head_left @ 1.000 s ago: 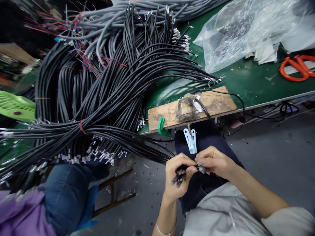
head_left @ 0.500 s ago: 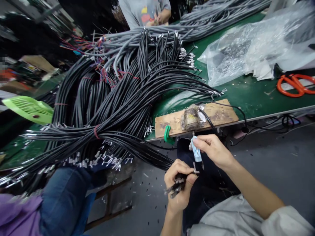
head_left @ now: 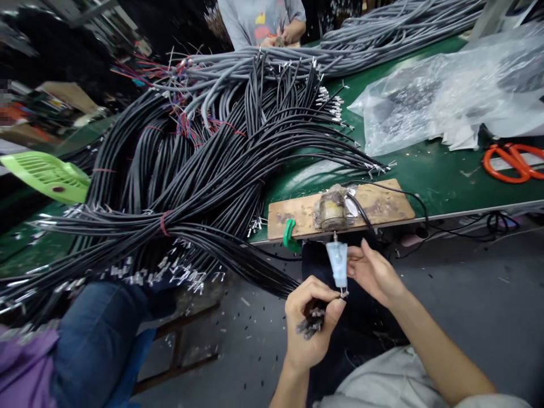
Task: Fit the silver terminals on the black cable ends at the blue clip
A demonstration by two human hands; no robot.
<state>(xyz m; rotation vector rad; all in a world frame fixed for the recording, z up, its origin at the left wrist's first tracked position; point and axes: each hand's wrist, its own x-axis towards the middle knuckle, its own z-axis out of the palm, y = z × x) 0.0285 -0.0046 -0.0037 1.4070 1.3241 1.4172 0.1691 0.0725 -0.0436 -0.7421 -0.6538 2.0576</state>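
My left hand [head_left: 309, 320] is closed in a fist round the ends of several black cables [head_left: 311, 323], which trail from a big bundle of black cables [head_left: 199, 187] on the green bench. Its thumb and forefinger pinch one cable end at the lower tip of a pale blue clip [head_left: 338, 263]. That clip hangs from a small motor [head_left: 332, 208] mounted on a wooden board [head_left: 382, 201] at the bench edge. My right hand [head_left: 374, 272] is just right of the clip, fingers spread, touching or nearly touching its side.
A green clamp [head_left: 289, 234] holds the board to the bench. Orange scissors [head_left: 512, 161] and clear plastic bags [head_left: 433, 99] lie to the right. Grey cables [head_left: 374, 34] run along the back, where another person [head_left: 263, 22] works. A green fan cover [head_left: 46, 175] and a neighbour's knee [head_left: 97, 340] are on the left.
My right hand let go of the blue clip and spread its fingers beside it. My left hand brought a cable end up to the clip's lower tip.
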